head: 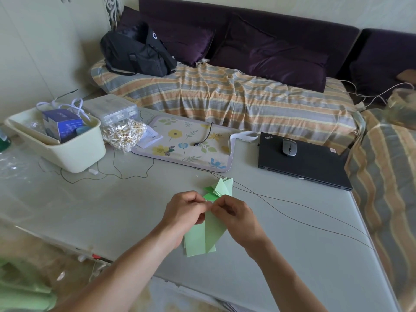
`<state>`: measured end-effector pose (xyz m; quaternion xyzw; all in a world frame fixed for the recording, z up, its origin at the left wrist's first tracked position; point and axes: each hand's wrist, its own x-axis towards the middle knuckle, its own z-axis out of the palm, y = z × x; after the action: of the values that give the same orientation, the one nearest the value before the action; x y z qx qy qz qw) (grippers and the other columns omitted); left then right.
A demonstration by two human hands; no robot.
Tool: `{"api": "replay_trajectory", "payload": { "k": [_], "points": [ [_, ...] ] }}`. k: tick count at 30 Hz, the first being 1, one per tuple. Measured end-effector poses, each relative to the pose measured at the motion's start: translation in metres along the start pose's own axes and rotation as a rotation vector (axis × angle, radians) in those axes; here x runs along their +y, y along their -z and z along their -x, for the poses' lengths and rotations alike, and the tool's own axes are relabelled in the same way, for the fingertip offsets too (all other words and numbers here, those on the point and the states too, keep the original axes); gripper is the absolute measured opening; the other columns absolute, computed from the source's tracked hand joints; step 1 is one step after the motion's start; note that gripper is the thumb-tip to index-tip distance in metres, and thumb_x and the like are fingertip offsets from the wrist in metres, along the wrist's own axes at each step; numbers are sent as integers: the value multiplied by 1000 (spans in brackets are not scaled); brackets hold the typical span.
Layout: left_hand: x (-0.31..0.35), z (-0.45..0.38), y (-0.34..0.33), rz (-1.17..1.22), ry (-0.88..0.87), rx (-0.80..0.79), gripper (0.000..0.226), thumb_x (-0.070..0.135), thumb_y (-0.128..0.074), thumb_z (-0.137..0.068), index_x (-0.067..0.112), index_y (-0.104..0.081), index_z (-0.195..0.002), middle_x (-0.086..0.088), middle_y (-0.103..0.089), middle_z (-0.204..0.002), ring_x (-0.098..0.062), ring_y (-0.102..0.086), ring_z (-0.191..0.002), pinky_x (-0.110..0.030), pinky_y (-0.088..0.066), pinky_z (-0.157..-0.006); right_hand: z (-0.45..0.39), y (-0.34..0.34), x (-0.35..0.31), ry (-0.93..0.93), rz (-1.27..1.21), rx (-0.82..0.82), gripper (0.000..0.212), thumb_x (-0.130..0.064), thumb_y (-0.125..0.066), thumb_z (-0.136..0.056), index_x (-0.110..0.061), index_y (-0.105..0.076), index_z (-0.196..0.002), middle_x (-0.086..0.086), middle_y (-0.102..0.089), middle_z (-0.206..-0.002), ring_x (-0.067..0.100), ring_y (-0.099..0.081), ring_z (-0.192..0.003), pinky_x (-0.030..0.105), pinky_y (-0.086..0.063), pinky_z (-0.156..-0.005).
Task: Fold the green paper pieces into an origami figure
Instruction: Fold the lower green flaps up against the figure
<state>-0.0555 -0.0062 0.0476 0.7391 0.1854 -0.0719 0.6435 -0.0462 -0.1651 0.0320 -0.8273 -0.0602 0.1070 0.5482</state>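
We see matt light-green paper [202, 239], smooth and sharply creased, over a table [90, 210] with a smooth, faintly glossy top. The basin [74, 154] looks like satin plastic, the laptop [310, 163] matt black, the floral mat [191, 145] soft-surfaced, and the striped sofa cover [225, 97] wrinkled woven cloth.

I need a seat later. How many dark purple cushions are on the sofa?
3: a dark purple satin cushion behind the black bag, a second at the sofa's middle, a third at the right edge. The bag may hide more.
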Motion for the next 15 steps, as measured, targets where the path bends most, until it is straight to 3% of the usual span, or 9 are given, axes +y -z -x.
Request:
{"api": "replay_trajectory", "payload": {
  "k": [5,15],
  "points": [
    [1,-5,4,-20,-28,95,19,14,-78,-84,9,-66,-70,4,-59,-59,-16,-57,-55,-35,-60,-76,-2,1,0,-92,-10,40,22,-23,-65,-90,-23,-63,-68,-10,-58,-63,12,-49,-62,30,-42,-64],
    [1,-10,7,-6,-47,195,12,14,-78,-86,7,-72,-79,4,-63,-58,-15,-58,-53,-33,-59,-72,0,3,-1,-107,22,49,17,-16,-61,-92,-15,-68,-76,-3,-70,-67,8,-66,-61,40,-56,-74]
  ]
}}
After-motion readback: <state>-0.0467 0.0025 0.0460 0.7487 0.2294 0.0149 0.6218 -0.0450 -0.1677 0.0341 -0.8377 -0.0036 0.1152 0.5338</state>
